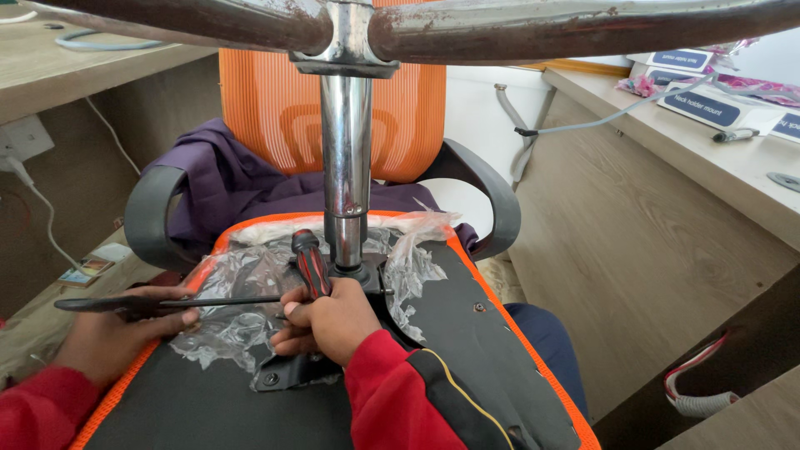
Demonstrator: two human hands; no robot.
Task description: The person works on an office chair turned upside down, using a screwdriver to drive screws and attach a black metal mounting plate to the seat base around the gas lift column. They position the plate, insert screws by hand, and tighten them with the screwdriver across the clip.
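Head view: right hand grips stiff red-black screwdriver by its ribbed handle; left hand pinches thin black lever.

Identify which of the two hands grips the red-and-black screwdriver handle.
The right hand, beside the chrome column, grips the screwdriver upright. The left hand rests farther left on a thin black lever lying across the plastic wrap.
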